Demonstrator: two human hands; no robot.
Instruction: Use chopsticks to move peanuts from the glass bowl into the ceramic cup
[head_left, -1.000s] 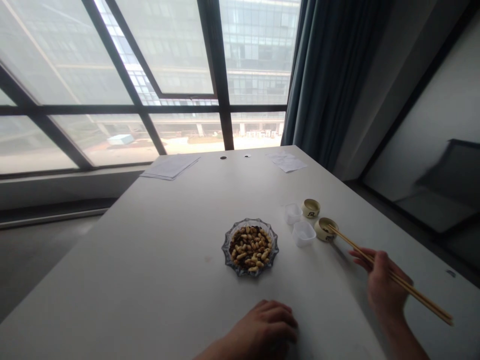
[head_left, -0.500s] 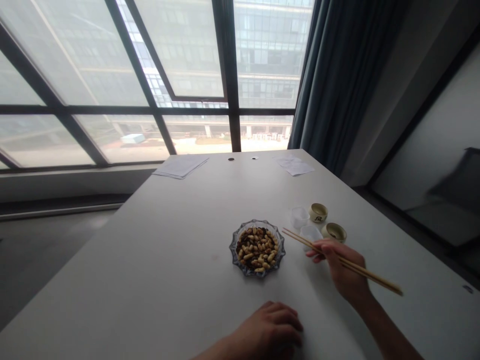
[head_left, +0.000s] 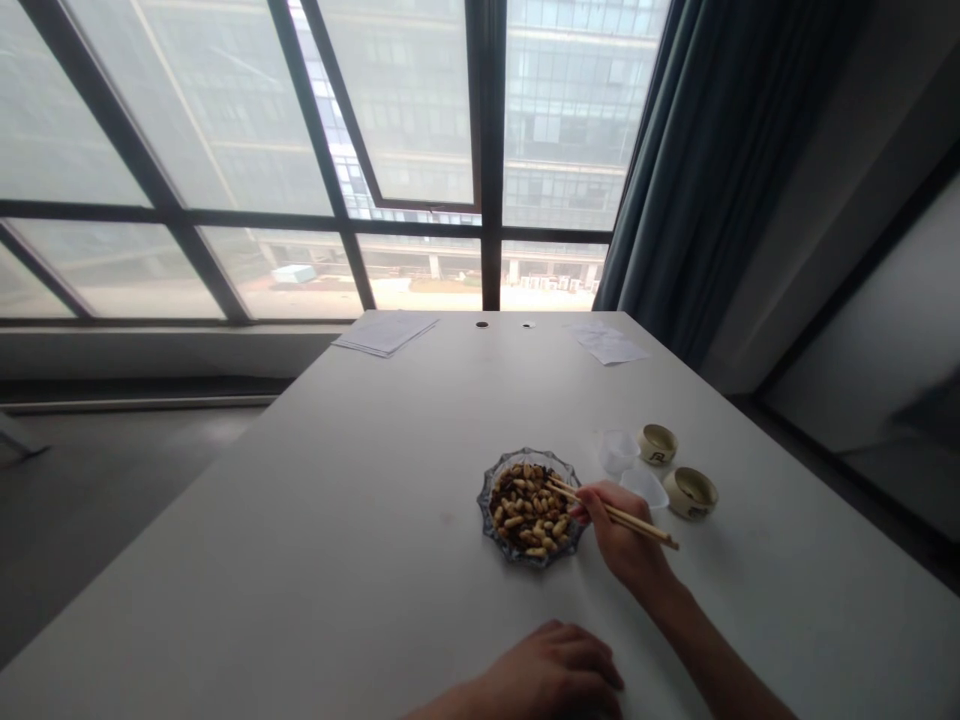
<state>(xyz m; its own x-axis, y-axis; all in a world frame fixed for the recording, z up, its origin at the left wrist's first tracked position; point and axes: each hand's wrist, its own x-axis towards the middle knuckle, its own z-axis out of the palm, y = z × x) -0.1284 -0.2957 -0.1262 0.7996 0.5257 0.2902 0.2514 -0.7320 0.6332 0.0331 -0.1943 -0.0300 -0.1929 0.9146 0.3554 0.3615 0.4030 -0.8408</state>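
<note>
My right hand [head_left: 628, 535] is closed around a pair of wooden chopsticks [head_left: 626, 519]. Their tips reach over the rim of a scalloped glass bowl [head_left: 489, 530] and into its contents at the right side. Peanuts [head_left: 529, 503] fill the bowl, mixed with small dark pieces too small to name. I cannot make out whether a peanut is between the tips. Nearer to me, my left hand [head_left: 559, 668] rests on the table below the bowl, its fingers curled together and nothing visible in them.
Two clear plastic cups [head_left: 619, 452] stand right of the bowl. Beside them are two small beige ceramic cups [head_left: 658, 446] with dark markings. Paper sheets lie at the far left [head_left: 386, 333] and far right [head_left: 611, 343] of the white table [head_left: 337, 480]. Windows and a curtain stand behind.
My right hand has moved left, bringing the chopstick tips from beside the bowl into the peanuts. My left hand stays on the table. The whole view has shifted slightly.
</note>
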